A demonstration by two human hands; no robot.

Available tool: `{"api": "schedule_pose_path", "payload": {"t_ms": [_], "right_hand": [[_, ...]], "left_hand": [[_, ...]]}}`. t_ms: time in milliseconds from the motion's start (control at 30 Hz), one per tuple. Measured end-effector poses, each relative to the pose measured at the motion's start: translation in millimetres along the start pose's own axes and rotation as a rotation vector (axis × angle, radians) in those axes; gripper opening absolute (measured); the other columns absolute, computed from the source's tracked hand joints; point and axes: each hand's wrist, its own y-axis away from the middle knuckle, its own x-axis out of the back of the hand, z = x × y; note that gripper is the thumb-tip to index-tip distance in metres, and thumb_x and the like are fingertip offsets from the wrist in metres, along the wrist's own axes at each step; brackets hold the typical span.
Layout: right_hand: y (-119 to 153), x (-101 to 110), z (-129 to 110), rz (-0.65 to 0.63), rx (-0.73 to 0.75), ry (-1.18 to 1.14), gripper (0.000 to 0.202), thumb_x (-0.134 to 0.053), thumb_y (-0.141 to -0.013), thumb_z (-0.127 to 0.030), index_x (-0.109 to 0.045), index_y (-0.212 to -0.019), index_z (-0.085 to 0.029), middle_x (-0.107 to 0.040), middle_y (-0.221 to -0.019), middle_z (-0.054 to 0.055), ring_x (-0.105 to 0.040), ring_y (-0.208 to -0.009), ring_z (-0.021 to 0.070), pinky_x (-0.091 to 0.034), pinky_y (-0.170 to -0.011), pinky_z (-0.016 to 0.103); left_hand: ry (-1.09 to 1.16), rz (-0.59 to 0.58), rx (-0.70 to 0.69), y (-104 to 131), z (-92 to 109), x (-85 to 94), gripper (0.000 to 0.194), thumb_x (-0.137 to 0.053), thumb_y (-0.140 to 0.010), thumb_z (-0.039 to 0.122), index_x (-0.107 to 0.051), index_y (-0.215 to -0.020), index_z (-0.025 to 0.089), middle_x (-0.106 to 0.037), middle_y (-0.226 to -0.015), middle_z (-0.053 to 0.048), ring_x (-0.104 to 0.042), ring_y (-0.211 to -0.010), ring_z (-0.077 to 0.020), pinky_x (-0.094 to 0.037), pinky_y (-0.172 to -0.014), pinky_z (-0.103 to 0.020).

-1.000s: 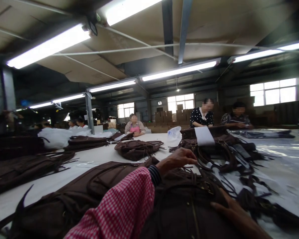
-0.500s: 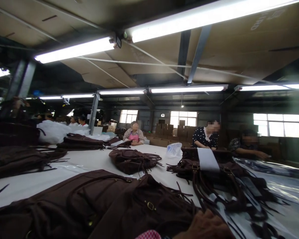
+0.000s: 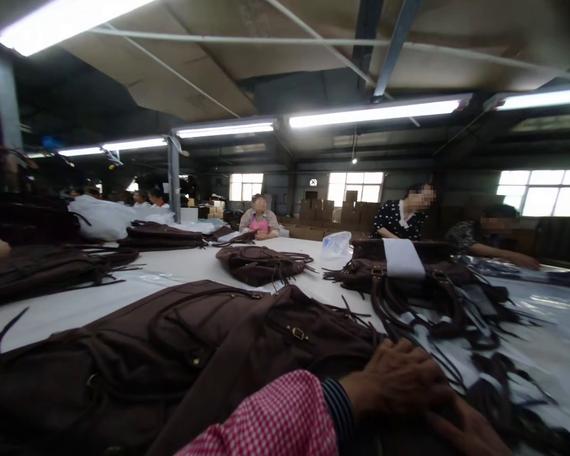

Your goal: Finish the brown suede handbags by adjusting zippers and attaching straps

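Note:
A large dark brown handbag (image 3: 228, 354) with brass buckles and long straps lies across the near side of the table. At its right end, my left hand (image 3: 399, 377), in a pink-and-white checked sleeve with a striped cuff, has its fingers bent down and closed on the bag. Close beside it, my right hand (image 3: 475, 430) reaches in from the bottom edge, partly cut off. Its fingers close on the same dark material near the left hand. The part of the bag between and under the hands is dark and hard to make out.
More brown bags lie on the white table (image 3: 204, 266): a fringed one (image 3: 261, 263) in the middle, a stack with a white paper band (image 3: 403, 258) at right, others at left. A clear plastic bag (image 3: 336, 246) sits behind. Co-workers (image 3: 403, 212) are across the table.
My view has tilted down, so the table sits higher. My checked sleeve and left hand show more fully, and my right hand has come into view. Another hand appears at the left edge.

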Motion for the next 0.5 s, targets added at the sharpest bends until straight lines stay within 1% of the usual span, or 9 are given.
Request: {"api": "schedule_pose_path", "payload": {"t_ms": [67, 133, 267, 400, 500], "right_hand": [[2, 1, -3, -0.018, 0.008, -0.032, 0.054, -0.063, -0.071, -0.054, -0.07, -0.11, -0.017, -0.073, -0.115, 0.013, -0.062, -0.117, 0.0386, -0.048, -0.105, 0.047], [2, 2, -9, -0.044, 0.012, -0.054, 0.052, -0.063, -0.073, -0.051, -0.069, -0.11, -0.015, -0.071, -0.117, 0.014, -0.062, -0.116, 0.0367, -0.048, -0.104, 0.047], [3, 4, -15, -0.08, 0.024, -0.104, 0.047, -0.065, -0.074, -0.047, -0.066, -0.109, -0.014, -0.069, -0.122, 0.014, -0.061, -0.117, 0.0342, -0.047, -0.103, 0.044], [2, 5, -11, -0.121, 0.022, -0.139, 0.047, -0.066, -0.076, -0.047, -0.066, -0.111, -0.015, -0.069, -0.122, 0.013, -0.061, -0.116, 0.0339, -0.047, -0.103, 0.044], [1, 6, -6, -0.111, 0.023, -0.135, 0.049, -0.067, -0.076, -0.049, -0.067, -0.113, -0.016, -0.069, -0.121, 0.013, -0.061, -0.116, 0.0346, -0.046, -0.103, 0.046]], "left_hand": [[-0.005, -0.002, 0.048, -3, 0, 1.1, 0.021, -0.05, -0.102, 0.042, -0.064, -0.108, 0.027, -0.059, -0.112, -0.001, -0.05, -0.098, -0.0221, -0.042, -0.073, -0.034], [0.018, -0.003, 0.102, -6, 1, -1.7, 0.023, -0.048, -0.102, 0.043, -0.064, -0.108, 0.028, -0.058, -0.11, -0.002, -0.049, -0.097, -0.0212, -0.042, -0.075, -0.032], [0.086, -0.008, 0.142, -8, 1, -4.5, 0.024, -0.048, -0.102, 0.046, -0.064, -0.11, 0.029, -0.058, -0.111, -0.002, -0.049, -0.1, -0.0203, -0.043, -0.08, -0.033], [0.149, 0.005, 0.182, -8, 2, -2.8, 0.027, -0.048, -0.102, 0.047, -0.062, -0.11, 0.026, -0.059, -0.108, -0.002, -0.05, -0.099, -0.0203, -0.044, -0.081, -0.033], [0.163, 0.009, 0.183, -8, 1, -3.8, 0.027, -0.049, -0.102, 0.048, -0.061, -0.11, 0.025, -0.06, -0.108, -0.002, -0.051, -0.098, -0.0206, -0.044, -0.078, -0.033]]}}
